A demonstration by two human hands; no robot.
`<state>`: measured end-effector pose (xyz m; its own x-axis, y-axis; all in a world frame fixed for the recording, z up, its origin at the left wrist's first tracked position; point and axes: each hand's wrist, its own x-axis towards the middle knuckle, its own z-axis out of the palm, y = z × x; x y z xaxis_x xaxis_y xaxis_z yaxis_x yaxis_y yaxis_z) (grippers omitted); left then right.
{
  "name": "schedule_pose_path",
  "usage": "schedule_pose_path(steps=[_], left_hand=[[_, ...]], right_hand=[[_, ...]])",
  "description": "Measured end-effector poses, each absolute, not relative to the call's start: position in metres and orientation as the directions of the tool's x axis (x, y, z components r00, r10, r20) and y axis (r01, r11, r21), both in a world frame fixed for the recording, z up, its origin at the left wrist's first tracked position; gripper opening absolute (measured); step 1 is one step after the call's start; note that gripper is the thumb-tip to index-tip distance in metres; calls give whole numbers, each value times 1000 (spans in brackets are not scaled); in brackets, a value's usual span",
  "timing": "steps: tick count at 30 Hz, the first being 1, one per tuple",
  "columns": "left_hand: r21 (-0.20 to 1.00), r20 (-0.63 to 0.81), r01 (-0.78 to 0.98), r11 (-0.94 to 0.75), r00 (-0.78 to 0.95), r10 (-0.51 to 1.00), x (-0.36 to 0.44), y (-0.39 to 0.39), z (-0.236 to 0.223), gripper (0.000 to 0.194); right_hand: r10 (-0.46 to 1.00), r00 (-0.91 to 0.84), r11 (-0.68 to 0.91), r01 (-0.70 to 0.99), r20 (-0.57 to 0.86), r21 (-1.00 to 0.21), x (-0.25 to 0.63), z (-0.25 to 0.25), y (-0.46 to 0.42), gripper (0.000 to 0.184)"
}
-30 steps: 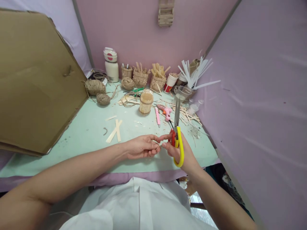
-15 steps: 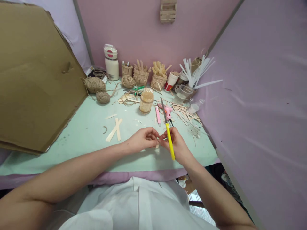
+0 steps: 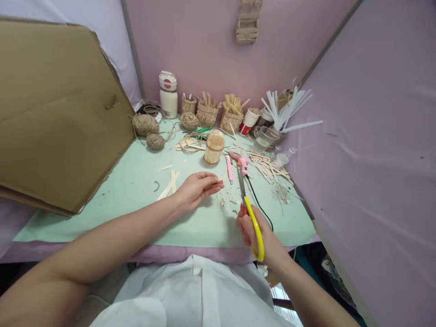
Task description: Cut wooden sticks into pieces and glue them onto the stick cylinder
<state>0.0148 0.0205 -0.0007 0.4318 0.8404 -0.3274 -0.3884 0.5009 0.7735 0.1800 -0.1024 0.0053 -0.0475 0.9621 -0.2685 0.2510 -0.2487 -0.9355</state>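
Near the centre, the left hand (image 3: pixel 199 190) pinches a small wood piece (image 3: pixel 220 179), leaving its end exposed; the right hand (image 3: pixel 252 230) grips scissors (image 3: pixel 251 206), blades pointing away.

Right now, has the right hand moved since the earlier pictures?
Yes. Judged against the pink tool lying by the glue gun, the right hand has drawn back toward the person's body, away from the left hand.

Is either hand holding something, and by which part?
The right hand holds yellow-and-red-handled metal scissors by the handles; the left pinches a small pale wooden piece by one end.
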Motion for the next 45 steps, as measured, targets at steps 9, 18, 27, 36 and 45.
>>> schedule_pose_path(steps=[9, 18, 27, 36, 45], left_hand=[[754, -299, -445, 483, 421, 856, 13, 19, -1, 10], [798, -313, -344, 495, 465, 828, 17, 8, -4, 16], [793, -335, -333, 510, 461, 822, 18, 3, 2, 13], [780, -336, -349, 520, 466, 818, 19, 3, -1, 10], [745, -372, -358, 563, 477, 796, 19, 5, -1, 6]], right_hand=[[928, -167, -272, 309, -333, -911, 171, -7, -108, 42], [929, -189, -239, 351, -318, -906, 167, -1, -105, 39], [931, -205, -211, 369, -301, -905, 167, -6, -105, 37], [917, -217, -234, 384, -334, -893, 166, -2, -106, 38], [915, -193, -258, 395, -354, -882, 165, -1, -105, 41]])
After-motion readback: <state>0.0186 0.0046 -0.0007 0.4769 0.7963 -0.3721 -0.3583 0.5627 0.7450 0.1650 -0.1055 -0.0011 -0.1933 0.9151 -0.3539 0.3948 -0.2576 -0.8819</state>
